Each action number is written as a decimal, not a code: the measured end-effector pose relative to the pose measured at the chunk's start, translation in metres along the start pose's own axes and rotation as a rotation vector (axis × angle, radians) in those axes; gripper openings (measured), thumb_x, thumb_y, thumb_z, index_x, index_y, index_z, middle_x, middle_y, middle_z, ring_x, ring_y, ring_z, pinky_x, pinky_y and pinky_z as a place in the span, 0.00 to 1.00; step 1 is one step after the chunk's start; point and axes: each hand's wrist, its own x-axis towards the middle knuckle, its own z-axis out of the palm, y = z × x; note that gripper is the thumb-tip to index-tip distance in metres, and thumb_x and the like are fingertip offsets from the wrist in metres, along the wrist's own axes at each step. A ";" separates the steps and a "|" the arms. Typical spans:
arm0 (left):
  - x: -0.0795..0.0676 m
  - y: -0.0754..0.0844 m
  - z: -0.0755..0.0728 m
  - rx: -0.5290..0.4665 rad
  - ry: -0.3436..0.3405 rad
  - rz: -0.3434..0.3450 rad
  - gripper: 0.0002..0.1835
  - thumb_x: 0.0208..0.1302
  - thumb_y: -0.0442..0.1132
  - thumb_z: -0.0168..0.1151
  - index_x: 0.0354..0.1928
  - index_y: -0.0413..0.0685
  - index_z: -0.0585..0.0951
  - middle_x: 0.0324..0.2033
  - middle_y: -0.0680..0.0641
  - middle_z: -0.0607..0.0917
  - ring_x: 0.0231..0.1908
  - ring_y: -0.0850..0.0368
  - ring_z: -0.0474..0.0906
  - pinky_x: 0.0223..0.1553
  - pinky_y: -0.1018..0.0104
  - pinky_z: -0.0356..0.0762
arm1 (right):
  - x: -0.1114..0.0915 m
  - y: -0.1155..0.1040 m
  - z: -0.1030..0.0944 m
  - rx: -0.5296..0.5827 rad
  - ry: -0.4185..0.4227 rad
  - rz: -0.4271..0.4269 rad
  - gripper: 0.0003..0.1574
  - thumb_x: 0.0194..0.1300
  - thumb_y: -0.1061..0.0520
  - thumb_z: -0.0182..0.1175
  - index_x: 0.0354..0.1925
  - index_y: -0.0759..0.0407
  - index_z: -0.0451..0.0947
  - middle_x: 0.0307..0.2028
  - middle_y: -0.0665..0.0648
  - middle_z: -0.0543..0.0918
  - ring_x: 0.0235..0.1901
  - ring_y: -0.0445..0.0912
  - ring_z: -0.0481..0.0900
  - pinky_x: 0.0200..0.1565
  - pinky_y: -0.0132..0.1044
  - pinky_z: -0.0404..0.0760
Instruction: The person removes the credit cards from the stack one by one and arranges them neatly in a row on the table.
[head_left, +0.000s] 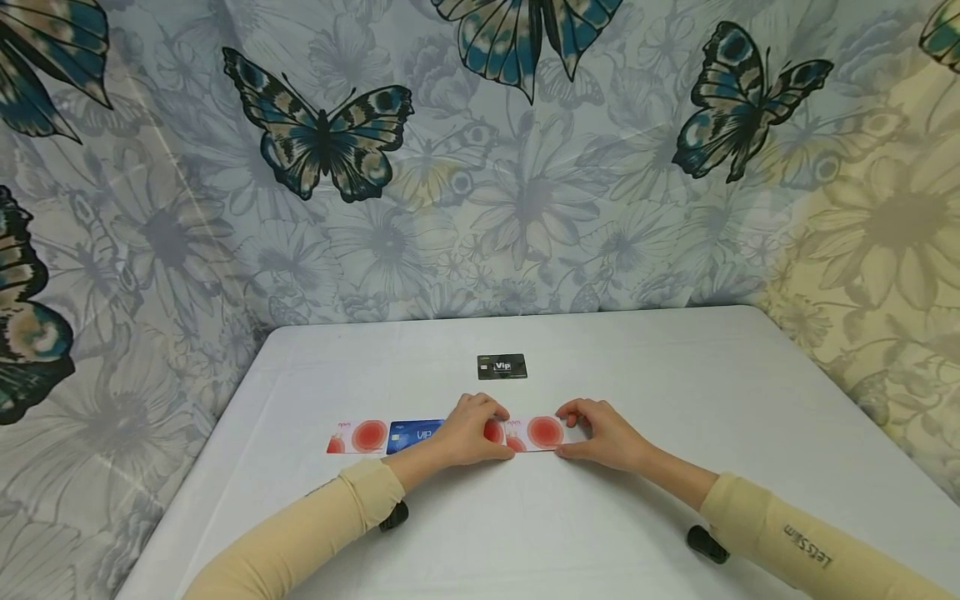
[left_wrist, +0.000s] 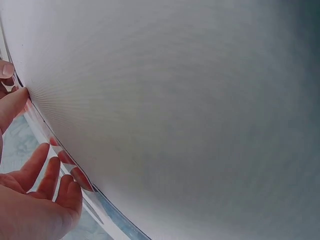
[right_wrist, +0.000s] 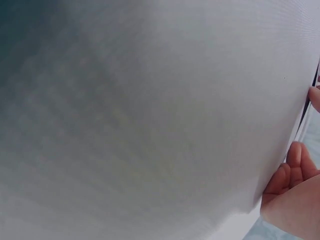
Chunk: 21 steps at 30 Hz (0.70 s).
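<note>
A row of cards lies flat on the white table [head_left: 645,525]. At its left end is a white card with a red circle [head_left: 369,436], then a blue VIP card [head_left: 412,432], partly behind my left hand [head_left: 468,433]. That hand spans a red-and-white card [head_left: 493,431], thumb at its near edge and fingers at its far edge, covering most of it. My right hand [head_left: 611,437] grips the rightmost red-and-white card [head_left: 545,432] by its near and far edges, with thumb and curled forefinger. The two cards meet end to end.
A black VIP card [head_left: 502,367] lies behind the row, towards the table's back edge. Butterfly-patterned cloth [head_left: 525,208] hangs behind and at the sides. Both forearms wear yellow sleeves, with a dark wrist device [head_left: 707,544] below the right one.
</note>
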 end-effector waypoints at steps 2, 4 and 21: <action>0.000 0.000 0.000 -0.001 -0.002 -0.002 0.26 0.52 0.50 0.73 0.52 0.48 0.81 0.51 0.49 0.76 0.53 0.53 0.66 0.52 0.60 0.73 | 0.000 0.000 0.000 0.002 -0.001 -0.005 0.30 0.49 0.51 0.76 0.48 0.59 0.77 0.33 0.48 0.74 0.40 0.48 0.67 0.42 0.40 0.67; 0.000 0.000 0.001 -0.005 -0.004 -0.006 0.26 0.52 0.50 0.73 0.52 0.48 0.81 0.51 0.49 0.76 0.53 0.53 0.66 0.52 0.60 0.73 | 0.000 0.000 0.000 0.004 -0.001 -0.012 0.30 0.50 0.51 0.76 0.48 0.59 0.77 0.33 0.49 0.74 0.39 0.48 0.67 0.42 0.40 0.67; 0.001 -0.001 0.001 -0.008 -0.007 -0.005 0.27 0.52 0.51 0.73 0.53 0.48 0.80 0.50 0.50 0.76 0.52 0.53 0.65 0.51 0.60 0.72 | 0.001 0.001 -0.002 0.002 -0.030 -0.014 0.29 0.51 0.52 0.75 0.49 0.59 0.77 0.34 0.48 0.74 0.40 0.48 0.66 0.43 0.40 0.67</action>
